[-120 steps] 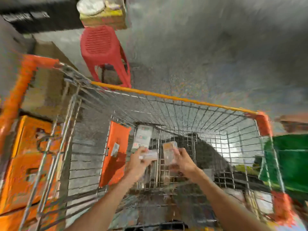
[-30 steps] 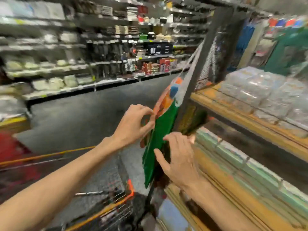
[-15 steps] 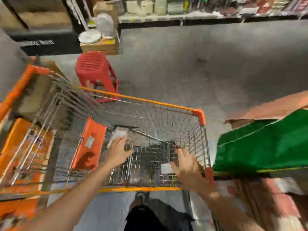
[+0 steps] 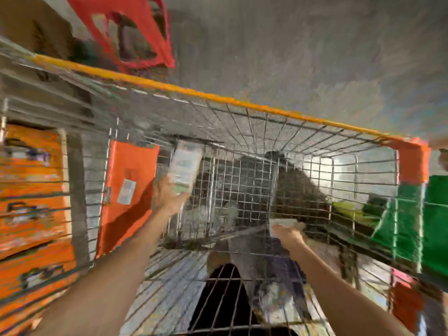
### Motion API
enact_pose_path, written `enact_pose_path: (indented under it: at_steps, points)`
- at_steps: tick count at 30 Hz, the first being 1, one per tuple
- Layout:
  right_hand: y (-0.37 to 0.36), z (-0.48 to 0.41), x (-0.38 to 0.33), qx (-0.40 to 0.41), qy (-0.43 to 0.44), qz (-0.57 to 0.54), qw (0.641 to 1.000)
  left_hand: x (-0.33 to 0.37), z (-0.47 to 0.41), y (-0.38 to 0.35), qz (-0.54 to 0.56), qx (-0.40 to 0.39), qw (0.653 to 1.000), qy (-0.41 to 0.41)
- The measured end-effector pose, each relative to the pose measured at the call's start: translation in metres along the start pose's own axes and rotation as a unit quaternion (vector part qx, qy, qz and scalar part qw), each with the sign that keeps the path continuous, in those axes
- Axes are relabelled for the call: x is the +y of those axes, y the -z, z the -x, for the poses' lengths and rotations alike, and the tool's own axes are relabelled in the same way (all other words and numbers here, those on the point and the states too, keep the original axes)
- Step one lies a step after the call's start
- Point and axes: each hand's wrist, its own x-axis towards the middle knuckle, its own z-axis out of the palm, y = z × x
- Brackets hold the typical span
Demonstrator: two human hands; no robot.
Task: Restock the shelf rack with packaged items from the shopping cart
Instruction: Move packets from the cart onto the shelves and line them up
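Note:
I look down into a wire shopping cart (image 4: 242,132) with an orange rim. Both my arms reach inside it. My left hand (image 4: 167,197) grips the lower end of a pale white-and-green packet (image 4: 185,168) that leans against the cart's far left wall. My right hand (image 4: 288,235) lies over a small whitish packet (image 4: 283,223) near the cart floor; the picture is blurred and its fingers are not clear. The shelf rack is out of view.
An orange flap (image 4: 128,190) hangs inside the cart on the left. Orange boxes (image 4: 31,202) stand outside the cart on the left. A red plastic stool (image 4: 131,32) stands beyond the cart. A green bag (image 4: 417,219) hangs at the right. Grey floor lies ahead.
My head has dropped closer to the cart. My left hand has closed round the pale packet, and my right hand has come down onto the small whitish packet.

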Motion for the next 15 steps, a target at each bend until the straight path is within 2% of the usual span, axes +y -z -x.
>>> enact_pose_path:
  at_steps: [1,4,7,10,12,15]
  points:
    - [-0.002,0.0,-0.007,-0.004,-0.021,-0.008,1.0,0.004,0.003,0.004,-0.023,0.008,1.0,0.005]
    - [-0.023,-0.037,-0.017,0.053,-0.079,-0.011,0.995,0.008,-0.007,0.0,-0.035,0.023,0.999,0.016]
    - [-0.052,-0.1,0.002,-0.023,-0.055,-0.039,0.997,0.002,-0.023,-0.01,-0.04,0.028,0.998,0.036]
    - [-0.09,-0.205,0.073,-0.026,-0.065,-0.069,0.995,-0.001,-0.031,-0.019,-0.024,0.02,0.998,0.057]
    - [-0.088,-0.178,0.051,-0.003,-0.103,-0.113,0.988,-0.002,-0.041,-0.024,-0.009,0.022,0.997,0.08]
    - [-0.071,-0.116,0.003,0.119,-0.14,-0.057,0.981,0.005,-0.045,-0.023,-0.035,0.044,0.994,0.097]
